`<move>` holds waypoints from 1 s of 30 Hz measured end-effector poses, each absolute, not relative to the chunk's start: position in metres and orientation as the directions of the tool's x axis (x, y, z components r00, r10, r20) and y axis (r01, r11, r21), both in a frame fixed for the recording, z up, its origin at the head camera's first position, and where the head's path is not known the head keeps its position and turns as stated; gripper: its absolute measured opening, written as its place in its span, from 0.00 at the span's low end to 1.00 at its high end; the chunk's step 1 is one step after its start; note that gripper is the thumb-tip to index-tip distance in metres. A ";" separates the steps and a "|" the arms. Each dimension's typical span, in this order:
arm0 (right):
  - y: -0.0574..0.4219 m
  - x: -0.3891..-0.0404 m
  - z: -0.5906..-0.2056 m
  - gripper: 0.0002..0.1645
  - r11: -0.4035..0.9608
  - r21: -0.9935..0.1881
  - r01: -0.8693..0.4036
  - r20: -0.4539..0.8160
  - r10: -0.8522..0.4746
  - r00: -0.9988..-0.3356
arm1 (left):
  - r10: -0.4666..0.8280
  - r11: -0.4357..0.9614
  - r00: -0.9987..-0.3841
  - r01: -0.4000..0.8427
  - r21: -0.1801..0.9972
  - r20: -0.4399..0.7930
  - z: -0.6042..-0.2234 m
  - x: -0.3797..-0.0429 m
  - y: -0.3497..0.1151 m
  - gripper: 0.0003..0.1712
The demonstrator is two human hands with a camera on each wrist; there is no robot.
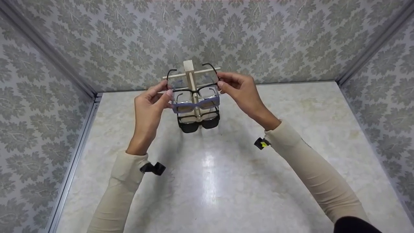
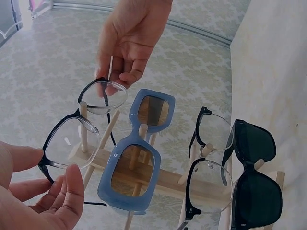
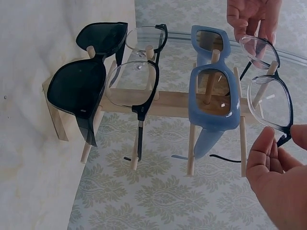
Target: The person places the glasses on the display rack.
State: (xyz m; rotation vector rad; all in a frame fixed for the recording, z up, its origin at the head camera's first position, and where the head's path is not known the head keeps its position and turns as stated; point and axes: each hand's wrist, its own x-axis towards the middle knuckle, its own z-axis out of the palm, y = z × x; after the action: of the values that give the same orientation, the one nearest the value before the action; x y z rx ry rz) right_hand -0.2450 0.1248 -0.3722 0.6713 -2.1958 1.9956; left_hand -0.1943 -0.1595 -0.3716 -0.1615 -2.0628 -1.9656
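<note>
Eyeglasses with a black browline and clear lenses (image 2: 67, 143) sit at the top of a wooden eyewear stand (image 1: 188, 66). My left hand (image 1: 149, 105) pinches them at one side, by the hinge. On the opposite side, my right hand (image 1: 242, 92) pinches the other temple between thumb and fingers. The bridge lies by the stand's top nose peg; whether it bears on the peg I cannot tell. Below hang blue sunglasses with brown lenses (image 3: 215, 96), then black half-rim eyeglasses (image 3: 132, 84), and lowest, black sunglasses (image 2: 256, 199). In the head view these lower pairs partly overlap.
The stand is upright on a pale marbled table (image 1: 207, 181), close to the patterned back wall (image 1: 210, 35). Side wooden rods (image 3: 243, 143) stick out from the post. Patterned panels with metal edge rails (image 1: 72, 165) enclose the left and right. Black wrist mounts (image 1: 155, 168) jut from both sleeves.
</note>
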 end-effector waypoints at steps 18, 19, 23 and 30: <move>0.147 -0.236 -0.374 0.21 0.118 -0.910 -0.397 0.364 -0.232 -0.902 | -0.138 0.104 -0.944 0.287 0.952 0.300 -0.379 -0.187 -0.165 0.32; 0.150 -0.234 -0.374 0.21 0.125 -0.909 -0.398 0.364 -0.229 -0.903 | -0.140 0.111 -0.942 0.290 0.951 0.304 -0.381 -0.185 -0.167 0.31; 0.163 -0.226 -0.380 0.21 0.155 -0.901 -0.405 0.364 -0.237 -0.901 | -0.128 0.140 -0.942 0.292 0.946 0.310 -0.389 -0.175 -0.175 0.30; 0.182 -0.210 -0.393 0.20 0.196 -0.894 -0.403 0.355 -0.237 -0.904 | -0.098 0.186 -0.946 0.288 0.940 0.309 -0.405 -0.160 -0.179 0.24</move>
State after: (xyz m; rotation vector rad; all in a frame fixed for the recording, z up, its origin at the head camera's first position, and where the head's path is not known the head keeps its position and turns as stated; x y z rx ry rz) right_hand -0.2104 0.1819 -0.3933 0.6255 -2.3184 1.8040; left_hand -0.1600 -0.1787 -0.4054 -0.1801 -2.1662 -1.8223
